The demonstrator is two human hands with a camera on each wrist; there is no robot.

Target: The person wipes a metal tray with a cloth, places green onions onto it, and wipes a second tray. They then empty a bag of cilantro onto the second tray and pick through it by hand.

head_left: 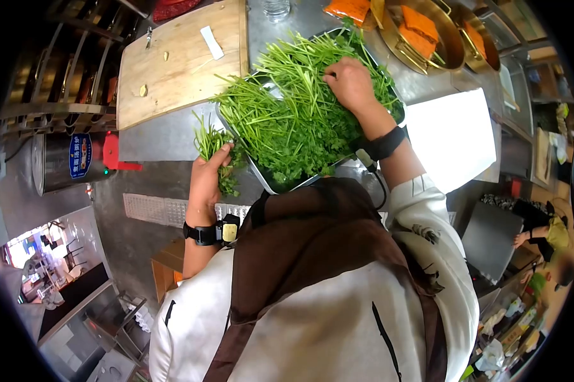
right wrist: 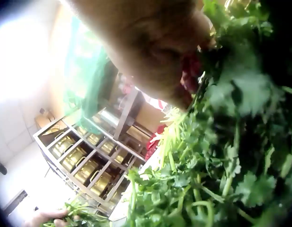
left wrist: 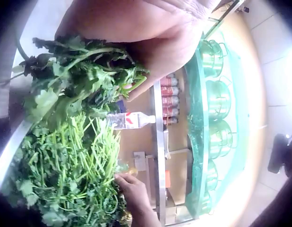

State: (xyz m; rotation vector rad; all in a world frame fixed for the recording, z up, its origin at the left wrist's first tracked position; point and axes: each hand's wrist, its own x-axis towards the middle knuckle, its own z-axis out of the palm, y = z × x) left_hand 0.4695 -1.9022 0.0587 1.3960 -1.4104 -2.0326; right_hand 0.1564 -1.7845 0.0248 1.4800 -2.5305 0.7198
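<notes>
A metal tray on the counter is heaped with cilantro, its pale stems toward the back left and its leaves toward the front. My left hand, just left of the tray, grips a small bunch of cilantro; the leaves hang down beside the palm. Over the right part of the heap, my right hand has its fingers curled and pinches at the cilantro. In the right wrist view, leaves cover its fingertips. From the left wrist view, the right hand appears at the stem side of the heap.
A wooden cutting board with small scraps and a white strip lies at the back left. Brass pots with orange packets stand at the back right. A white sheet lies right of the tray. A clear bottle stands behind it.
</notes>
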